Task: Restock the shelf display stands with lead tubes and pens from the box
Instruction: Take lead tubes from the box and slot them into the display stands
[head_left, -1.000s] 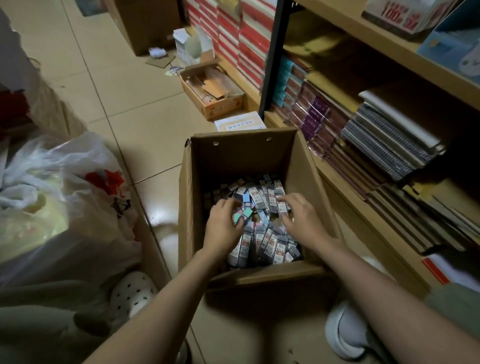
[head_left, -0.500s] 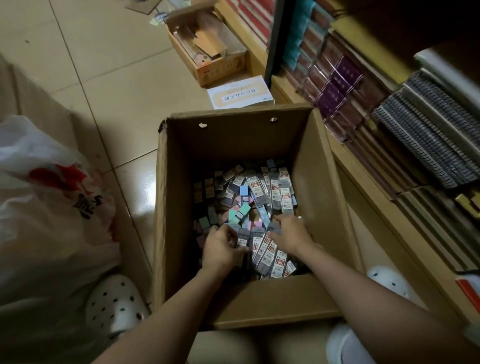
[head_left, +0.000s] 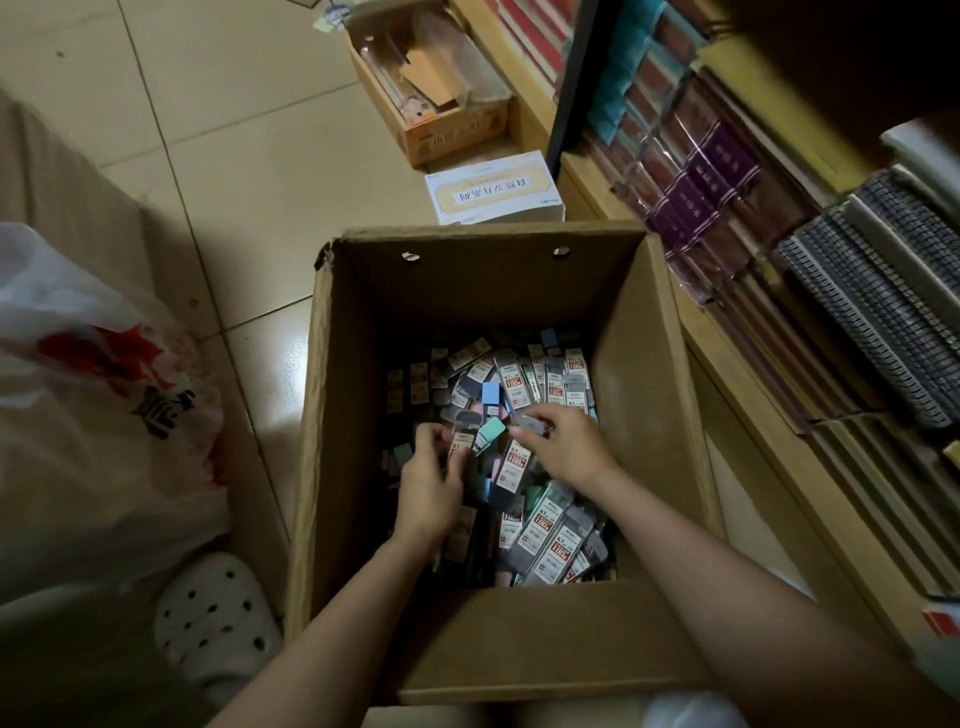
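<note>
An open cardboard box (head_left: 644, 332) stands on the floor in front of me. Its bottom is covered with several small lead tubes (head_left: 550, 540) in clear, grey, blue and green cases with red and white labels. Both my hands are down inside the box. My left hand (head_left: 428, 486) has its fingers curled around a labelled lead tube with a green-capped one beside it. My right hand (head_left: 563, 441) pinches a grey lead tube at its fingertips, just above the pile. No pens or display stands can be made out.
A low wooden shelf (head_left: 737, 426) with stacked notebooks runs along the right. A white flat box (head_left: 493, 189) and an open orange carton (head_left: 447, 98) lie beyond the cardboard box. A white plastic bag (head_left: 88, 395) sits at left, a white perforated shoe (head_left: 218, 623) below it.
Both hands have shifted a little farther into the box. The right hand has lifted a grey tube from the pile, and the left has closed on tubes. The camera has tilted further down.
</note>
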